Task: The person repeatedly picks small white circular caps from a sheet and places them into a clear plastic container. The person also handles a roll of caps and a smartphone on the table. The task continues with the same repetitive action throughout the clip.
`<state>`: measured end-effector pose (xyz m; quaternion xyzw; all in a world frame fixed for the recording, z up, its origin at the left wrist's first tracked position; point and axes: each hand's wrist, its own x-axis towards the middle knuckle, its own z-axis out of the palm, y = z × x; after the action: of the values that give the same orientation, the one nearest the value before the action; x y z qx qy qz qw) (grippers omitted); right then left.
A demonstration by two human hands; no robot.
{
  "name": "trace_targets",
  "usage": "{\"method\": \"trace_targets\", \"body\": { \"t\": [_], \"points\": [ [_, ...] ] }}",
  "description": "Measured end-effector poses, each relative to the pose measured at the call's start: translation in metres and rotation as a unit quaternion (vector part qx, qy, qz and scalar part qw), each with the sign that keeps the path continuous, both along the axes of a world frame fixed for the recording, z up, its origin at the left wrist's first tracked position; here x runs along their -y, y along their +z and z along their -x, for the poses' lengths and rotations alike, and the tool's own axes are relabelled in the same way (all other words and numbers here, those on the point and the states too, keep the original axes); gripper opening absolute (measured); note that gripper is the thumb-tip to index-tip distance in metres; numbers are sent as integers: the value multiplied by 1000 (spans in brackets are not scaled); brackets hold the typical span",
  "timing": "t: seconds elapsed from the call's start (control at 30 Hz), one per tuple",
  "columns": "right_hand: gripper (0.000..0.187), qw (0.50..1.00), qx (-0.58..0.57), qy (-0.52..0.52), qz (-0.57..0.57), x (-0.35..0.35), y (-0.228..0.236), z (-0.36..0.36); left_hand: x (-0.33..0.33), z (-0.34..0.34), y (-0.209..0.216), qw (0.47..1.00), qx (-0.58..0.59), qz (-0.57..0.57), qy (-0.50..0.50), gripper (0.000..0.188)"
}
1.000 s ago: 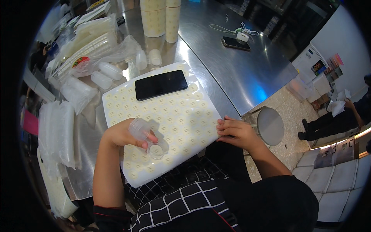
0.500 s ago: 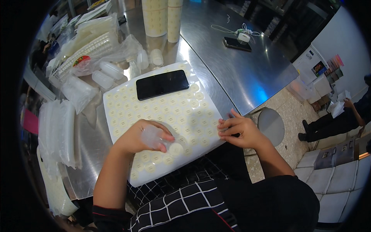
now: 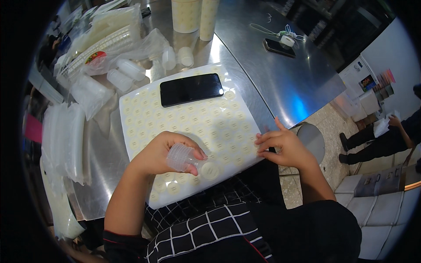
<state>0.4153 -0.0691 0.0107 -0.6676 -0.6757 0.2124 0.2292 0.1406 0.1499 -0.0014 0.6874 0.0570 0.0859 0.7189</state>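
My left hand (image 3: 169, 151) is wrapped round a stack of clear ribbed plastic cups (image 3: 179, 158), tilted on its side over a large sheet of round cream stickers (image 3: 188, 125). A pale round label (image 3: 210, 171) shows at the stack's lower right end; whether it sits on a cup or on the sheet, I cannot tell. By the sheet's right edge is my right hand (image 3: 283, 147), thumb and fingertips drawn close together and one finger raised. Anything between those tips is too small to make out. A black phone (image 3: 191, 90) lies on the sheet's far part.
Loose clear cups (image 3: 119, 80), a white basket (image 3: 98, 50) and bagged cup stacks (image 3: 65, 142) crowd the left of the steel table (image 3: 272, 79). Sticker rolls (image 3: 186, 15) stand at the back. A second phone (image 3: 279, 47) with a cable lies far right. A person (image 3: 397, 131) stands at right.
The cup stack has turned slightly in my left hand, and its ribs now show clearly. My right hand stays near the sheet's edge. The whole view has shifted a little.
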Motion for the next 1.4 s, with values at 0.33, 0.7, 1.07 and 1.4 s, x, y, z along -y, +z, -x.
{"method": "trace_targets", "body": {
  "t": [0.33, 0.7, 1.07, 1.4],
  "points": [
    [8, 889, -391, -222, -91, -11, 9, 6, -4, 5, 9, 997, 75, -25, 24, 37],
    [25, 874, -49, 200, -440, -46, 16, 92, 2, 6, 20, 992, 124, -21, 25, 44],
    [27, 887, -78, 167, -425, -56, 4, 99, 3, 6, 21, 987, 149, -51, 38, 26],
    [40, 942, -9, 143, -304, -58, 24, 92, -3, 12, 15, 993, 112, 28, 38, 32]
  ]
}}
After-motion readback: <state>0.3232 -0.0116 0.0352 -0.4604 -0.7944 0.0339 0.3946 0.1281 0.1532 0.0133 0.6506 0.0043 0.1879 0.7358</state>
